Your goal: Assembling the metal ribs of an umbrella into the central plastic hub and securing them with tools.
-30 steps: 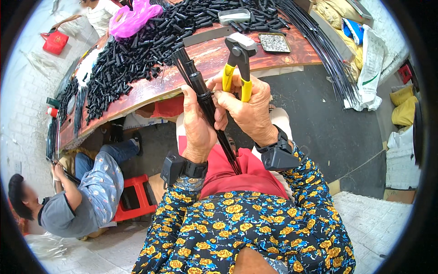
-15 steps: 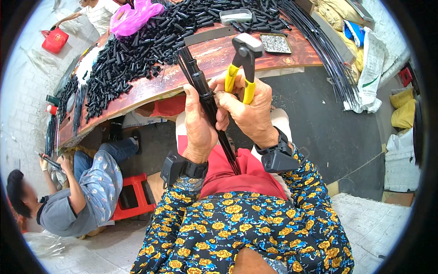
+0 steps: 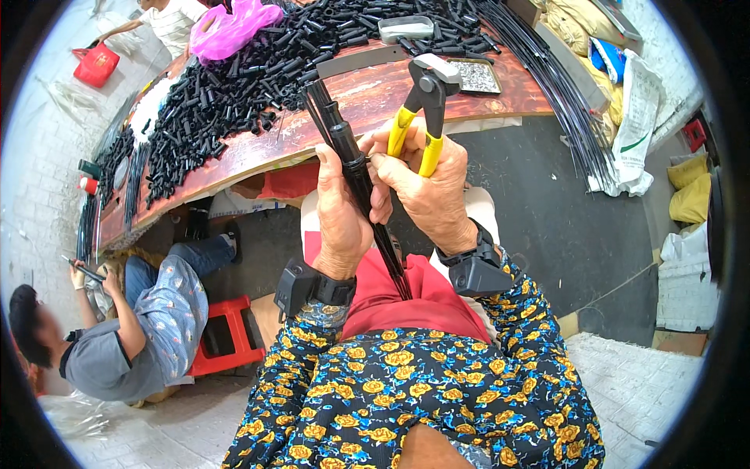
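My left hand (image 3: 341, 215) is wrapped round a bundle of thin black rods (image 3: 391, 254), which slants from above the table edge down to my lap. A black tubular sleeve (image 3: 341, 137) with a ringed collar sits on the bundle, near my thumb. In my right hand (image 3: 433, 195) are end-cutting pincers (image 3: 428, 92), with yellow handles tucked against the palm and the dark head pointing up. The right thumb and forefinger pinch at the sleeve's collar beside the left fingers. What lies in that pinch is too small to make out.
A long wooden table (image 3: 344, 102) carries a big heap of black tubes (image 3: 219, 109), a pink bag (image 3: 230, 30), a clear box (image 3: 406, 29) and a tray of small metal pieces (image 3: 475, 76). Long black rods (image 3: 547, 86) overhang its right end. A co-worker (image 3: 125, 336) sits left, by a red stool (image 3: 228, 336).
The pincers have tilted a little to the right in my right hand, and their handles have shifted with them. My left hand and the rod bundle stay almost where they were.
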A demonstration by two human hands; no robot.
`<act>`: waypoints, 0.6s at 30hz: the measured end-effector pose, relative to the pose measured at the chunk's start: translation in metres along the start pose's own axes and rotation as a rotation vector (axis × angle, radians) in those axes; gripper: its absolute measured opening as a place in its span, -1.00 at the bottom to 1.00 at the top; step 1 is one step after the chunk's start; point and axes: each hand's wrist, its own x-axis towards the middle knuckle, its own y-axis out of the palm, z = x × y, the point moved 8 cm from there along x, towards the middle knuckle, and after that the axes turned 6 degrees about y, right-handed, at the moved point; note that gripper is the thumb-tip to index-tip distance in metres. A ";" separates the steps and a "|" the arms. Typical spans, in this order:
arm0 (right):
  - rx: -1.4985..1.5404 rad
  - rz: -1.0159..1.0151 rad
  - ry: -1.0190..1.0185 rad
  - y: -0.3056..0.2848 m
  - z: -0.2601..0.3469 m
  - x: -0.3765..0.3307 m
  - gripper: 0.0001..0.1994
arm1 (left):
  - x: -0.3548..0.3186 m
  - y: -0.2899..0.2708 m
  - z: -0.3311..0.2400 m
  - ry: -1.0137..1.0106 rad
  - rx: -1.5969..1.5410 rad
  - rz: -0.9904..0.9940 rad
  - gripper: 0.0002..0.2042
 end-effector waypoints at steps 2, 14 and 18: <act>0.000 -0.001 0.005 0.000 0.000 0.000 -0.85 | 0.000 0.000 0.000 -0.001 -0.003 -0.004 -0.29; -0.045 -0.006 -0.001 -0.001 -0.001 -0.002 -0.84 | -0.001 0.001 -0.003 0.022 0.035 -0.004 -0.27; -0.013 0.000 -0.014 -0.002 -0.002 -0.001 -0.83 | 0.000 0.001 -0.002 0.015 0.051 0.007 -0.26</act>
